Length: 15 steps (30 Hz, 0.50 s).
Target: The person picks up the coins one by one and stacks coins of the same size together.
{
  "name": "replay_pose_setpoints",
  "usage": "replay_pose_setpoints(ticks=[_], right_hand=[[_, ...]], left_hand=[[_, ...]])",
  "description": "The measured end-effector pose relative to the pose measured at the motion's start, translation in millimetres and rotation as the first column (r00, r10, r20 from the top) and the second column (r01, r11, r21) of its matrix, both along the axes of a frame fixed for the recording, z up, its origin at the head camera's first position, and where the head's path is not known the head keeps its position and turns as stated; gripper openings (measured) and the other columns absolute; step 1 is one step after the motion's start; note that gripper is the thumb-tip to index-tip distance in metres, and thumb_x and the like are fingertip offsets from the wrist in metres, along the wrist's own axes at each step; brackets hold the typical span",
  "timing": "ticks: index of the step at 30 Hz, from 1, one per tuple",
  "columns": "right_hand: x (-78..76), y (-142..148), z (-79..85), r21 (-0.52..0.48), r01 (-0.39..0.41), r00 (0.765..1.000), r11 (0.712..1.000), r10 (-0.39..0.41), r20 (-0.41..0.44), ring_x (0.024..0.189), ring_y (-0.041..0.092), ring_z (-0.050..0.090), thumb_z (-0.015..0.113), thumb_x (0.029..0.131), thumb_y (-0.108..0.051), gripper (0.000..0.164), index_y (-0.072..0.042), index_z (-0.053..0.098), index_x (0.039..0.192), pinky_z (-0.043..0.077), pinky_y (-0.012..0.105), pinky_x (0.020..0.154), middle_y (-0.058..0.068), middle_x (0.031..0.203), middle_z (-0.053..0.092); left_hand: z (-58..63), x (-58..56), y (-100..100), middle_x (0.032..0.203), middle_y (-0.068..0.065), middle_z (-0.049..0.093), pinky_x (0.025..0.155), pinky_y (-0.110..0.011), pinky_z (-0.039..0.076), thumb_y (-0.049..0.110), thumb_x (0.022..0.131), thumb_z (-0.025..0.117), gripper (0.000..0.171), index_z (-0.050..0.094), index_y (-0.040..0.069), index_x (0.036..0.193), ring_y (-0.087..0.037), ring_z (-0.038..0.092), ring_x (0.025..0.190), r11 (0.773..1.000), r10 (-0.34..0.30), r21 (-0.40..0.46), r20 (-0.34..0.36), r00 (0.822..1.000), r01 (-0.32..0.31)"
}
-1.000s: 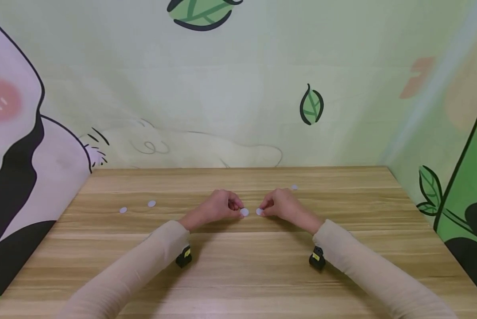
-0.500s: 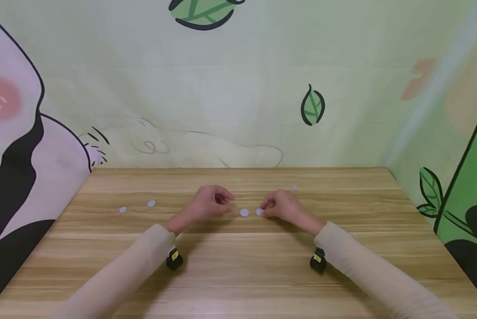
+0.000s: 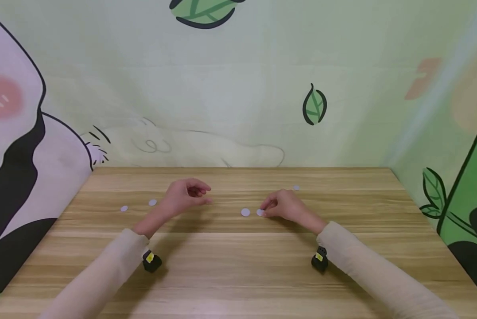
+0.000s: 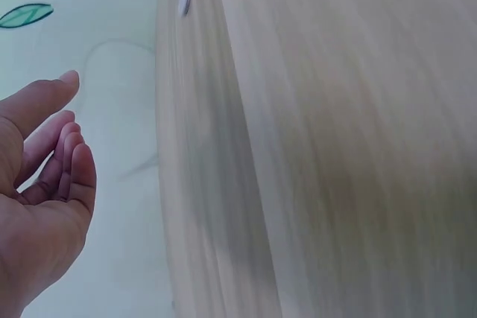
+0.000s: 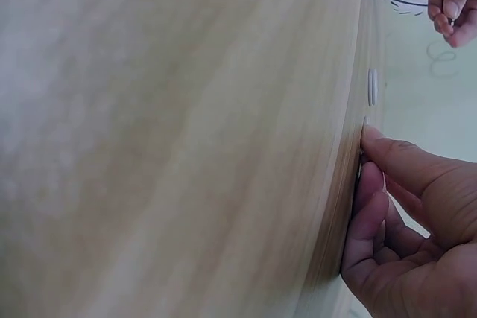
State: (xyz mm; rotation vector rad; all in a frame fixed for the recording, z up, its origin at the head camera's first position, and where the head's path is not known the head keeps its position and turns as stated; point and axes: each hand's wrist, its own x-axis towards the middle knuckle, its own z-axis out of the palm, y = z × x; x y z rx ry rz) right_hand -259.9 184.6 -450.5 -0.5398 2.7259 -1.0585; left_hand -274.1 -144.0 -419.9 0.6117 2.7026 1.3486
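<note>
My left hand (image 3: 188, 193) is raised over the left-centre of the table, holding nothing, its fingers loosely bent and the thumb apart from them. My right hand (image 3: 284, 206) rests low at the tabletop, thumb and fingers pinching the edge of a small flat white disc (image 3: 260, 212). Just left of that lies another round white disc (image 3: 245, 212), which shows a double edge like two layers in the right wrist view. In that view the right thumb (image 5: 406, 158) covers most of the pinched disc.
Two white discs, one farther left (image 3: 124, 208) and one nearer the left forearm (image 3: 153, 202), lie on the wooden table (image 3: 238, 274). Another disc (image 3: 296, 188) lies behind the right hand. A printed backdrop (image 3: 242, 88) stands along the table's back edge.
My left hand has let go of the left of the two middle discs, risen and moved away to the left. The right hand has stayed in place on its disc.
</note>
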Motion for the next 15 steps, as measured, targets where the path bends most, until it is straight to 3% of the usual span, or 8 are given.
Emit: replay_pose_setpoints(ticks=[7, 15], right_hand=[[0.7, 0.4, 1.0, -0.007, 0.002, 1.000, 1.000, -0.002, 0.007, 0.075, 0.008, 0.060, 0.083, 0.086, -0.016, 0.012, -0.009, 0.080, 0.095, 0.047, 0.023, 0.068, -0.002, 0.083, 0.075], [2.7, -0.7, 3.9, -0.015, 0.009, 1.000, 1.000, -0.009, 0.018, 0.077, 0.010, 0.060, 0.083, 0.086, -0.015, 0.011, -0.008, 0.080, 0.094, 0.048, 0.026, 0.070, -0.001, 0.084, 0.076]], left_hand=[[8.8, -5.0, -24.6, 0.102, -0.016, 0.072, 0.074, -0.023, 0.053, 0.012, 0.087, 0.082, 0.027, 0.074, 0.001, 0.110, -0.019, 0.064, 0.087, 0.999, -0.003, -0.046, -0.018, 1.000, 0.002], [21.1, -4.6, -50.5, 0.101, -0.012, 0.072, 0.074, -0.022, 0.053, 0.015, 0.088, 0.081, 0.026, 0.074, 0.003, 0.111, -0.020, 0.064, 0.088, 0.995, 0.039, -0.095, -0.029, 0.999, -0.041]])
